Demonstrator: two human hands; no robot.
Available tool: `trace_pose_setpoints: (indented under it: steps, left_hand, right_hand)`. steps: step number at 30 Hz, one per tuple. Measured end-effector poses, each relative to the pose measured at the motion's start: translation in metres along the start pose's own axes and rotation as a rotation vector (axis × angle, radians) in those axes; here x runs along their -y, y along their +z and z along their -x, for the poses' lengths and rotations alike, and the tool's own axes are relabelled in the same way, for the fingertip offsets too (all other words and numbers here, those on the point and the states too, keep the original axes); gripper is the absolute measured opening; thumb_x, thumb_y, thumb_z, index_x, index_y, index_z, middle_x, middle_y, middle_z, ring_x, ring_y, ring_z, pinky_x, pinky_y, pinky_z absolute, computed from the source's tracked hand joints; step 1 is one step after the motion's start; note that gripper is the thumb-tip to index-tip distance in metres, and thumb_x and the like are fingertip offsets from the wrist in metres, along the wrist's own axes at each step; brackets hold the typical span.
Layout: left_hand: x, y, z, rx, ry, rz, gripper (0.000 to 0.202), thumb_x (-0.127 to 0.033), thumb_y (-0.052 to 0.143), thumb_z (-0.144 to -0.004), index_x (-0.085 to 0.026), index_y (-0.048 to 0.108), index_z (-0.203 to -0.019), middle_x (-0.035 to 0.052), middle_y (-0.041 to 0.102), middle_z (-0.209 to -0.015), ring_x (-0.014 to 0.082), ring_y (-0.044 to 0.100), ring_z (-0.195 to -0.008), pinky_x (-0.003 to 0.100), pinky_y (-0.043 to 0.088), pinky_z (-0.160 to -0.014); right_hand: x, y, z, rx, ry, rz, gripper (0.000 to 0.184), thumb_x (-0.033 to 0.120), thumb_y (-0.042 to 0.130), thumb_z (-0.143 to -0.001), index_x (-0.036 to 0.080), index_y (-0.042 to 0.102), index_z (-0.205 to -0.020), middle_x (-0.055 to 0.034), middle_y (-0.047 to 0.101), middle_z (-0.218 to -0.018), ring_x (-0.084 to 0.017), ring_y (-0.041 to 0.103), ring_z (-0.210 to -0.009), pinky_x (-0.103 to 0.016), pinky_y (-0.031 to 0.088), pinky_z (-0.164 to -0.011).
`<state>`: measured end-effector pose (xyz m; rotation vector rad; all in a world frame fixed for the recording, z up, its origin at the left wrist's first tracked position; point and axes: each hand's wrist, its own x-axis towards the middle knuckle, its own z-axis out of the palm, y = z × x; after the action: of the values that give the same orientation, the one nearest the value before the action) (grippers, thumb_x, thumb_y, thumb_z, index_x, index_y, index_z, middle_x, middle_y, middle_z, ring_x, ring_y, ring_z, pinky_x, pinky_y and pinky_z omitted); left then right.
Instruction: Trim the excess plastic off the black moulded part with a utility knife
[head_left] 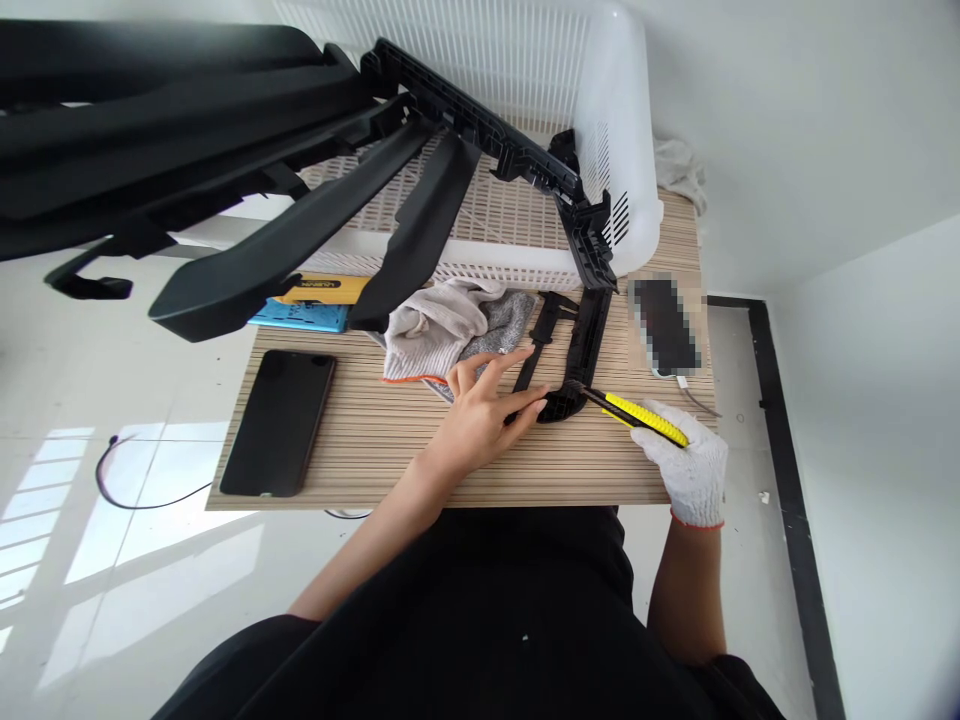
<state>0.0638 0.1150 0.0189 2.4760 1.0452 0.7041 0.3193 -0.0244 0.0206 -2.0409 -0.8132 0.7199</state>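
The trimming of a black plastic moulded part [581, 350] seems to be in hand: the blade tip of a yellow utility knife [645, 418] touches the part's curved lower end, near the front edge of the worktop [360, 440]. The right hand [690, 470], in a white knit glove, is closed around the knife handle. The bare left hand [484, 410] lies with fingers spread, its fingertips pressing on the part's near end and on a slimmer black piece [541, 335] beside it. The next cut likely calls for a firm hold-down and a shallow stroke kept clear of the bare fingers, which sit close to the blade. The part is long, matt black and ribbed, running from a white slotted basket [622, 130] down toward the person. A grey glove [450, 325] lies just left of it.
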Motion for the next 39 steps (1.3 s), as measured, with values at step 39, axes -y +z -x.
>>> trace_pose_setpoints:
  steps: [39]
  left_hand:
    - [0.021, -0.021, -0.036, 0.362, 0.207, 0.148, 0.045, -0.047, 0.072, -0.09, -0.017, 0.064, -0.124, 0.0101, 0.07, -0.115, 0.0288, 0.062, -0.115, 0.043, 0.051, -0.104]
  right_hand:
    - [0.004, 0.0, 0.0, 0.114, -0.28, 0.038, 0.042, 0.046, 0.085, -0.076, 0.025, 0.08, -0.112, -0.0051, 0.08, -0.113, -0.027, 0.075, -0.106, -0.043, 0.058, -0.102]
